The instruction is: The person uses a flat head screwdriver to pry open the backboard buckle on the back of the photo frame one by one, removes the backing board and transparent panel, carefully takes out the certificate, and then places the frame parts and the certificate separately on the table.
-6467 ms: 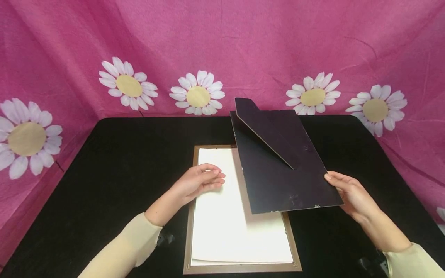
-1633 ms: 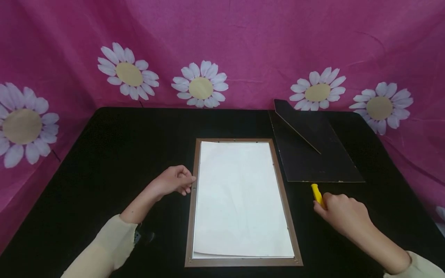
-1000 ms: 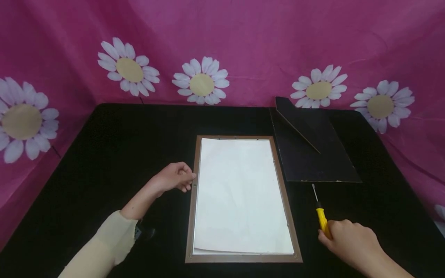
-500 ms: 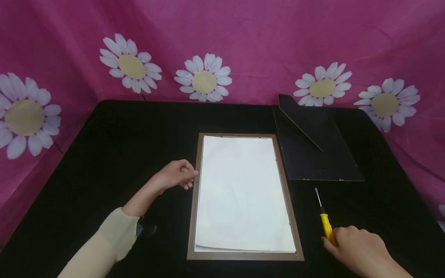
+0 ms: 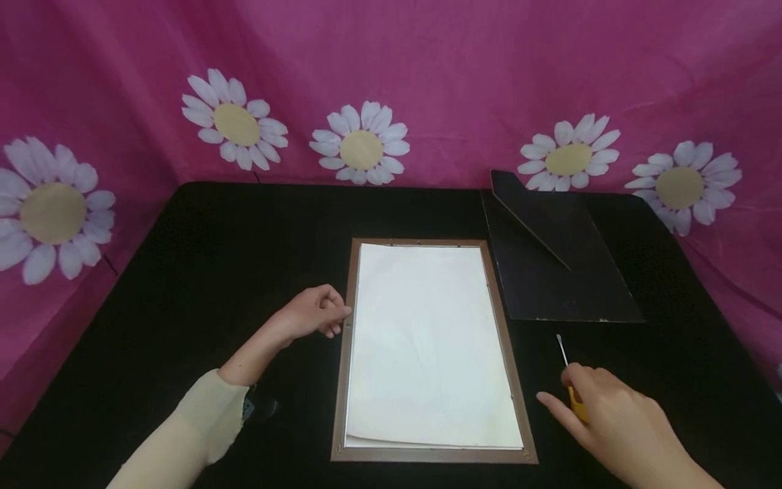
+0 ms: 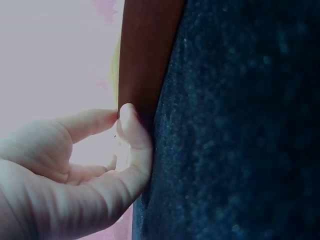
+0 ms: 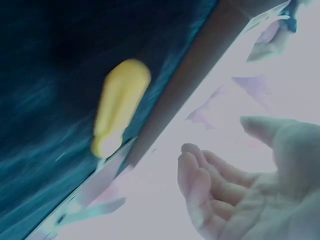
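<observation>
A brown picture frame (image 5: 436,455) lies face down in the middle of the table, with a white sheet (image 5: 430,346) filling its back. My left hand (image 5: 311,314) pinches the frame's left side between thumb and fingers; the left wrist view shows the fingertips right at the brown edge (image 6: 147,55). To the right of the frame, a yellow-handled screwdriver (image 7: 121,102) lies on the black cloth. My right hand (image 5: 620,418) is just above it, thumb spread and fingers loose. In the right wrist view there is a gap between that hand and the handle.
The black backing board (image 5: 568,292) lies at the back right, its easel leg (image 5: 528,221) standing up at a slant. Black cloth (image 5: 244,244) covers the table. A pink curtain with daisies (image 5: 452,88) hangs behind the far edge.
The backing board went from my right hand to the table at the back right. My right hand then brought the screwdriver beside the frame and let go of it. My left hand moved to the frame's edge.
</observation>
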The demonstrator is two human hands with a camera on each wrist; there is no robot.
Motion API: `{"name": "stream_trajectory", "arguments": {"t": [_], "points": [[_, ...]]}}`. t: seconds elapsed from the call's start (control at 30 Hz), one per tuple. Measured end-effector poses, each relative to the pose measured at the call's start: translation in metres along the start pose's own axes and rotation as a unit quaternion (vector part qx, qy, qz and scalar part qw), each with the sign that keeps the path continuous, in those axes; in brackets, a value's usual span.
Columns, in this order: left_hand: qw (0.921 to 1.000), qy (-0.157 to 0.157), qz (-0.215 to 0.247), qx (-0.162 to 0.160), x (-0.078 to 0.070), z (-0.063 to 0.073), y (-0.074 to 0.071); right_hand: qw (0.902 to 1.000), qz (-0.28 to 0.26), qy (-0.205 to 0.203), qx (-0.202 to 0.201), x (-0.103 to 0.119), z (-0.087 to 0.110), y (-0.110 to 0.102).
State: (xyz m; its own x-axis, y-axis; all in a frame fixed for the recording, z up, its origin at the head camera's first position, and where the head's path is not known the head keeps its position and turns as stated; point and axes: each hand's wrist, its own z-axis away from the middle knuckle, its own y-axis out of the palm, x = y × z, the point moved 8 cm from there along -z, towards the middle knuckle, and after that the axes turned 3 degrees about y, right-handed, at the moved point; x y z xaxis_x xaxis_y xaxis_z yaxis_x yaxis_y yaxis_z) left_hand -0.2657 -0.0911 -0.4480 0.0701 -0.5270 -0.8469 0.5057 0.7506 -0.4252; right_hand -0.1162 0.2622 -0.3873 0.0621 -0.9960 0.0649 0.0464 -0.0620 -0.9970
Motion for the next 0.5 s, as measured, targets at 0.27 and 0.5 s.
{"name": "stream_trajectory", "arguments": {"t": [0.27, 0.5], "points": [[0.9993, 0.005, -0.011, -0.036, 0.000, -0.003, -0.001, 0.9820, -0.057, -0.179, 0.024, 0.066, 0.012, 0.013], [0.9971, -0.005, -0.057, -0.051, -0.002, -0.003, 0.000, 0.9656, -0.055, -0.252, 0.036, 0.082, 0.019, 0.039]]}}
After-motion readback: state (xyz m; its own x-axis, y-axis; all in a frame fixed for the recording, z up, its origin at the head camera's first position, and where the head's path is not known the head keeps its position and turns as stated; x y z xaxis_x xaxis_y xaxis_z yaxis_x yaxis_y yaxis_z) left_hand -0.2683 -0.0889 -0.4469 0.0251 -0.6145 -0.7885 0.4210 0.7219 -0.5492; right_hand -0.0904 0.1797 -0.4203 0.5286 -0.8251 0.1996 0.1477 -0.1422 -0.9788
